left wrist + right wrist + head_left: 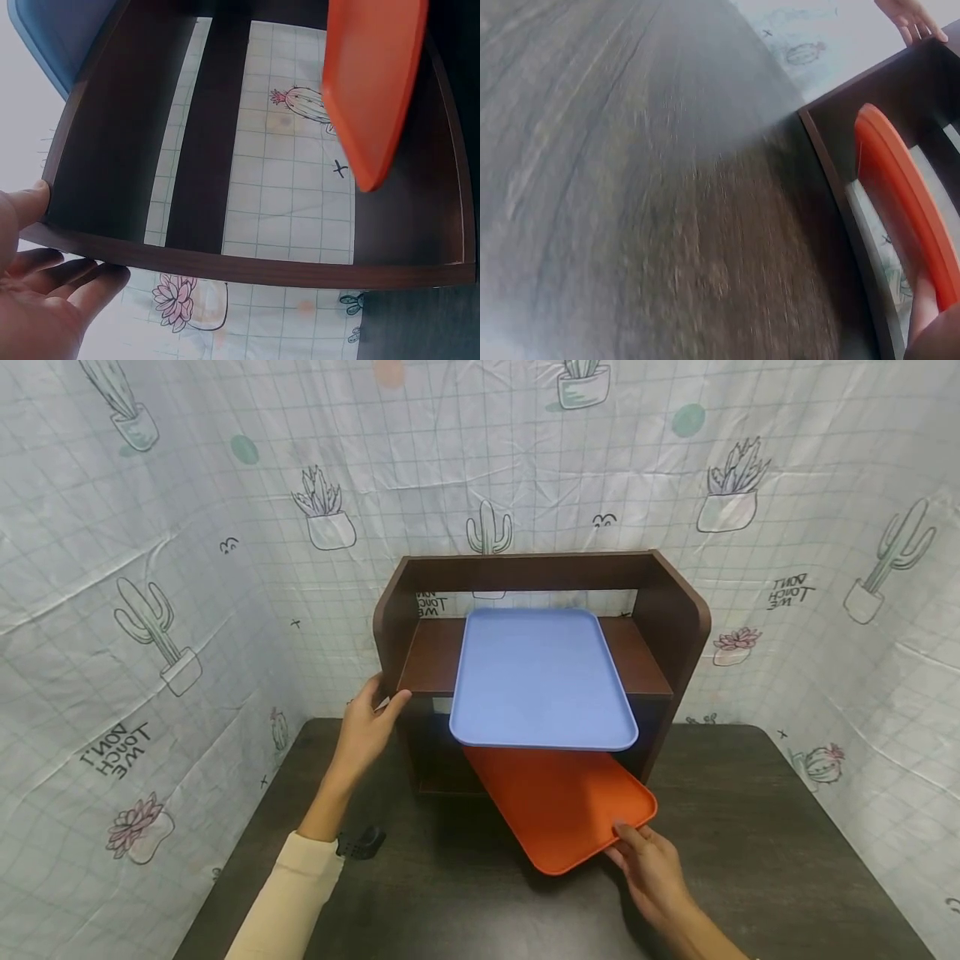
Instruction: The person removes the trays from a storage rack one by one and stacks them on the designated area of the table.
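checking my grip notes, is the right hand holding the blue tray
No, the right hand holds the orange tray by its edge, while the blue tray rests above it on the shelf.

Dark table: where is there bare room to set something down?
Bare: the table between the shelf and the right-side cloth; also its front middle, between the left sleeve and right hand. Crowded: the shelf's front, where the orange tray juts out below the blue tray.

The left arm stretches forward, the left hand gripping with thumb set opposite the bent fingers, while the right arm angles inward, lower and nearer, the right hand pinching between thumb and fingers.
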